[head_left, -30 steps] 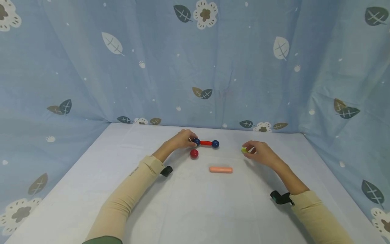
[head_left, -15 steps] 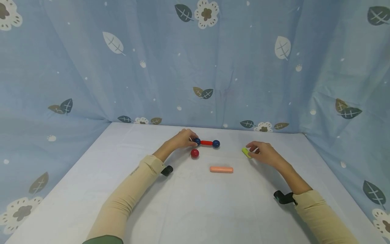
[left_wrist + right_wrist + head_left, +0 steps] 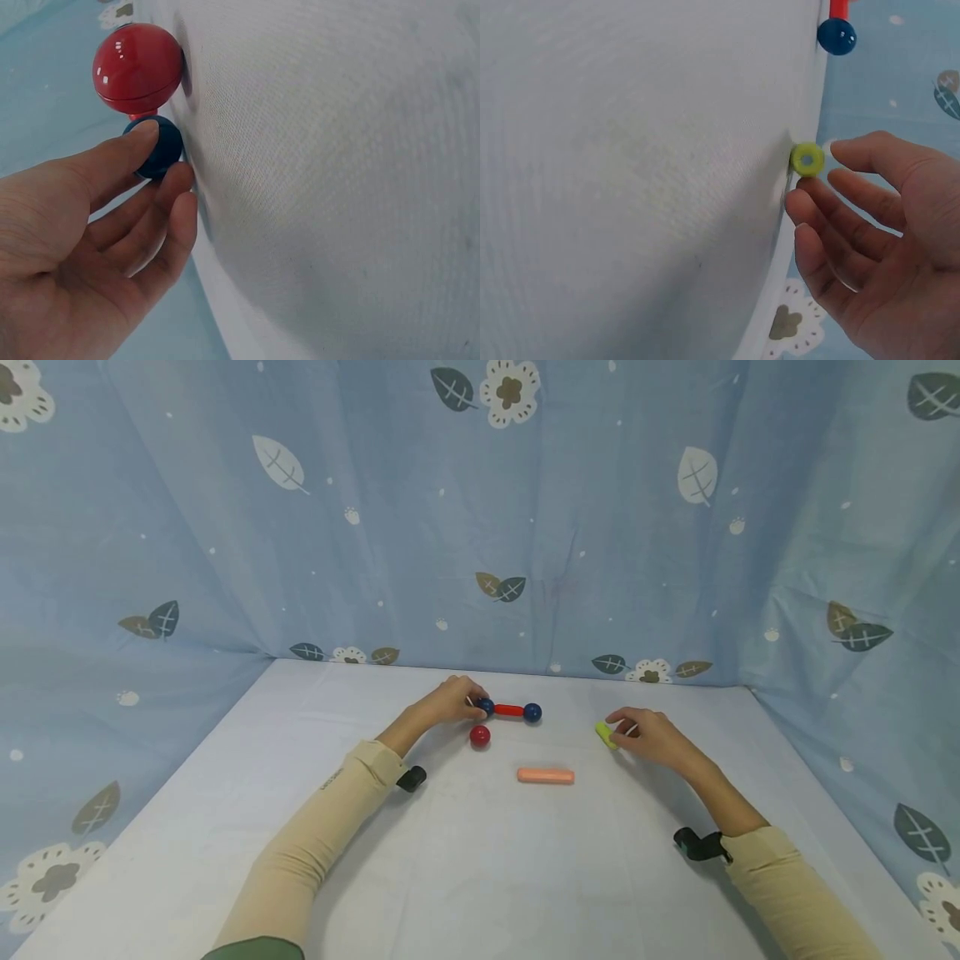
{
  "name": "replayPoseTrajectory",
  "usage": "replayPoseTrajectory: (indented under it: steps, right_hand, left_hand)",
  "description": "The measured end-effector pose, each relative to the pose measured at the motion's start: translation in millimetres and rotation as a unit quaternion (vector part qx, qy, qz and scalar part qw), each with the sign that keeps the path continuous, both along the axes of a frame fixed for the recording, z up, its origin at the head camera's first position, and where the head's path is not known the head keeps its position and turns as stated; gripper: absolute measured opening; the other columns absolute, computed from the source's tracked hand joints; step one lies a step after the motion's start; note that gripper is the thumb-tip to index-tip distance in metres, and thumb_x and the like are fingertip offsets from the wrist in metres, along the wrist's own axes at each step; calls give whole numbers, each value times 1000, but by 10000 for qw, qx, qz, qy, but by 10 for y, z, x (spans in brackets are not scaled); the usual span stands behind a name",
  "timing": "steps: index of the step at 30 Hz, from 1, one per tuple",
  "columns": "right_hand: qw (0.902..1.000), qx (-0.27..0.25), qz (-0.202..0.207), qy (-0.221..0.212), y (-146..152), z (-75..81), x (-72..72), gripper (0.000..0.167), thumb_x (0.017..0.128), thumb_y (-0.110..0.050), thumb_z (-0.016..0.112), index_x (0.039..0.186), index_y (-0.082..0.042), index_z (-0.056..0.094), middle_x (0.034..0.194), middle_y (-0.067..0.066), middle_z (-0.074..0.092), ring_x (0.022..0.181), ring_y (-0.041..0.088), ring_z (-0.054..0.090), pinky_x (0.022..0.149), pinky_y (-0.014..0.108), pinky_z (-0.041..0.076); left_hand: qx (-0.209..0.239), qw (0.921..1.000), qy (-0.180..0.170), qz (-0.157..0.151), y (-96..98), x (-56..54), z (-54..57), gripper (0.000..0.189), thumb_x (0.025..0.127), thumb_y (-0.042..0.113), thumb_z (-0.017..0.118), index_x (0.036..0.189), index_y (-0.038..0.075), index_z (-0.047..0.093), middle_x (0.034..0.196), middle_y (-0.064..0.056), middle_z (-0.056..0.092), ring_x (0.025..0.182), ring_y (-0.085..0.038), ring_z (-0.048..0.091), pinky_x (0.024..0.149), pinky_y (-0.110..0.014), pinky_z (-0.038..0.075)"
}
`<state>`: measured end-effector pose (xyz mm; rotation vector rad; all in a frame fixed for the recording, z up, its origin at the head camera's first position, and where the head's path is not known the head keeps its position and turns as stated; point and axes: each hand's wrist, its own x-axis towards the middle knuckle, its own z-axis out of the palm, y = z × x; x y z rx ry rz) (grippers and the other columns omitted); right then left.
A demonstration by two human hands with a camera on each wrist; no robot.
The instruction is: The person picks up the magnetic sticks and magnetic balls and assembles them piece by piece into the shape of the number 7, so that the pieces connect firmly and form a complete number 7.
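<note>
Lying in front of the blue-ended bar point(image 3: 509, 711): red ball point(image 3: 480, 737), peach rod point(image 3: 546, 776).

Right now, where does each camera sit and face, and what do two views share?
Head: on head, facing forward, down at white table; left hand, right hand, sleeves show.
Left wrist: worn there, faces blue ball; left hand only.
Right wrist: worn there, faces lime piece; right hand only.
Shared, head and left wrist: red ball.

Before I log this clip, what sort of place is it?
Probably a makeshift recording booth: a printed curtain hangs behind and beside a cloth-covered table, and black wrist cameras are worn.
</note>
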<state>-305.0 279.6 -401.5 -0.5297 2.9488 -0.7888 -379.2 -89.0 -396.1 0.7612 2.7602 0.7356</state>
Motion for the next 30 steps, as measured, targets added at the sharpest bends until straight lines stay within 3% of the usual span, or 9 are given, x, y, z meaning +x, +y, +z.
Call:
replayPoseTrajectory:
  steps: [10,24,30]
  right_hand:
    - [9999,-55,-7,-140,8,-32,-36,36,94,-17,62,125,1,61,102,17,71,88,24,67,66,31,55]
    - [9987,-252,427,-115,11,-63,-47,32,91,-8,64,122,-2,63,97,16,70,82,19,65,65,26,52]
    - [9984,-462,126,-291,-28,-58,-49,30,95,-15,61,122,-2,62,100,17,69,79,17,66,63,27,53]
  left_hand:
    - [12,10000,75,-29,-7,8,-1,39,88,15,73,125,3,66,113,-10,73,104,-20,68,93,-31,55]
    - [33,10000,-4,32,-3,24,1,38,88,15,73,124,4,67,114,-10,73,105,-20,67,94,-32,55]
    - [40,10000,53,37,-4,35,9,38,88,15,73,124,5,67,114,-10,72,105,-20,67,94,-32,55]
